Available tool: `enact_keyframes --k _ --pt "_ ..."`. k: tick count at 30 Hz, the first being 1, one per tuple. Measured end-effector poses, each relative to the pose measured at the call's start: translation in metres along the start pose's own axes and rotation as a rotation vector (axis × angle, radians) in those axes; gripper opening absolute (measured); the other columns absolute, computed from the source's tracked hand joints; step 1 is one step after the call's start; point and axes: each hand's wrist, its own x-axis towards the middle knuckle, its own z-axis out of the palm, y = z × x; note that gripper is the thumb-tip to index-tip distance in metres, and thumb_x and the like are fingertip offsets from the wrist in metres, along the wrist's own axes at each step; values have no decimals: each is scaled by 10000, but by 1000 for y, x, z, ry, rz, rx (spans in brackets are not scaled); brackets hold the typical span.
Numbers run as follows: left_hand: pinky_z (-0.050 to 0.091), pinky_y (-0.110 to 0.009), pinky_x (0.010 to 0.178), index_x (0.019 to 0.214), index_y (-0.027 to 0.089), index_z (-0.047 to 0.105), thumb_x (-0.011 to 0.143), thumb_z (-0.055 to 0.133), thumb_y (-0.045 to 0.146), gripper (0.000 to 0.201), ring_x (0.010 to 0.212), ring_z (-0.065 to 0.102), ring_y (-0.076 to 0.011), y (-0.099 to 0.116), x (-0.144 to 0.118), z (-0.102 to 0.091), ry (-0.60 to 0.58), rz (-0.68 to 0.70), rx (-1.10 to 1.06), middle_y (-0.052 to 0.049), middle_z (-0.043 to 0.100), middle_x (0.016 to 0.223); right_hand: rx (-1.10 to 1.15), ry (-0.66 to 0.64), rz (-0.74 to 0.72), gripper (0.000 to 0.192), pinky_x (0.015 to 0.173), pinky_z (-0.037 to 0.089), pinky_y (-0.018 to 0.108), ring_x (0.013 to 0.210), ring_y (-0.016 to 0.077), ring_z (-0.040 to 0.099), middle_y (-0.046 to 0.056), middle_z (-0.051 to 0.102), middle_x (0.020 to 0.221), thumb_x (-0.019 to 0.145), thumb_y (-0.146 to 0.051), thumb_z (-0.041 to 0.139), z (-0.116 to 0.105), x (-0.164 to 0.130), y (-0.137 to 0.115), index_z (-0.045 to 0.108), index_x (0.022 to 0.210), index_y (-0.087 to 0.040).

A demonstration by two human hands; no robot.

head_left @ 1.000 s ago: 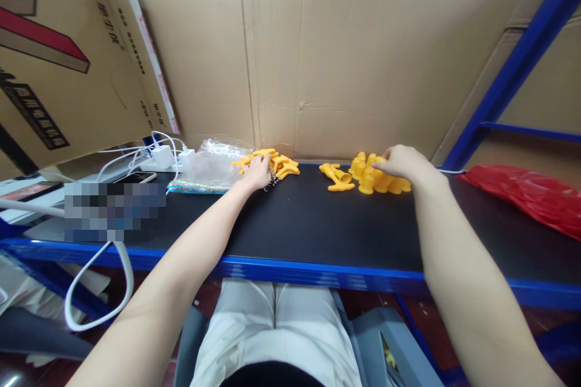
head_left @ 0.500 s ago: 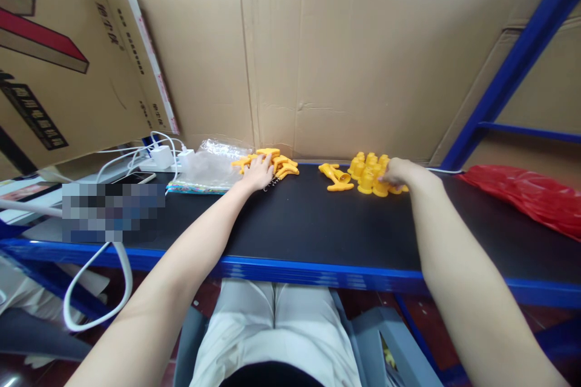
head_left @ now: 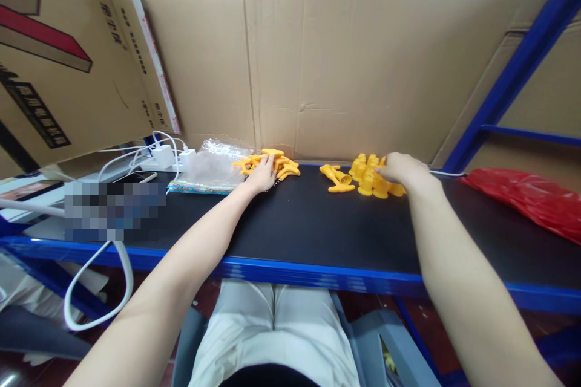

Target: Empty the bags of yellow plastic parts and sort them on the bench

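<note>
My left hand [head_left: 262, 177] is on a pile of yellow T-shaped plastic pieces [head_left: 287, 167], its fingers drawn together on one; small dark chains or hooks show beside it. To the right, my right hand [head_left: 402, 169] has its fingers curled on a yellow cup-shaped piece at the edge of a cluster of yellow cup-shaped pieces [head_left: 367, 180]. My fingertips there are partly hidden behind the hand. Between the two groups lies a yellow cone-like piece with T-shaped parts [head_left: 336, 178].
A clear plastic bag [head_left: 211, 168] lies left of the pile. Farther left are white chargers and cables [head_left: 162, 156] and a phone [head_left: 140, 178]. A red plastic bag [head_left: 521, 196] lies at the right. Cardboard [head_left: 363, 66] stands behind the black tabletop [head_left: 313, 233] with its blue edge.
My left hand's fingers have drawn closer together on the pile. My right hand has shifted slightly up and left over the cup-shaped pieces. The view has moved slightly.
</note>
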Motion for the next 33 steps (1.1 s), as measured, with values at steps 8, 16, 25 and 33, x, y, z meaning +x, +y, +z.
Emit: enact_keyframes --k 8,16,25,33 --pt "372 -412 972 1322 176 406 927 328 319 427 1145 471 -254 8 -2 -5 72 -44 90 -150 464 1209 -13 -57 -436 221 699 457 390 780 264 639 119 691 863 827 -380 545 23 -22 -56 668 886 -206" --pt "294 -569 995 1410 230 304 929 253 407 515 1257 351 -339 13 -6 -8 -9 -134 143 -161 362 1382 -27 -261 -544 220 713 470 334 841 239 649 107 687 962 866 -334 500 34 -29 -71 667 868 -191" --pt "320 -564 969 1419 297 300 933 246 413 503 1238 384 -333 18 -8 -16 -10 -161 119 -136 390 1351 45 -69 -708 322 800 468 325 1064 226 559 71 619 1140 794 -143 536 59 -18 -71 672 1062 -260" --pt "323 -488 991 1369 257 404 934 297 375 462 1233 378 -297 26 -10 -24 166 -93 106 -125 402 1357 38 -150 -807 247 882 423 383 1179 239 482 45 582 1230 774 -145 565 50 -28 -77 681 959 -260"
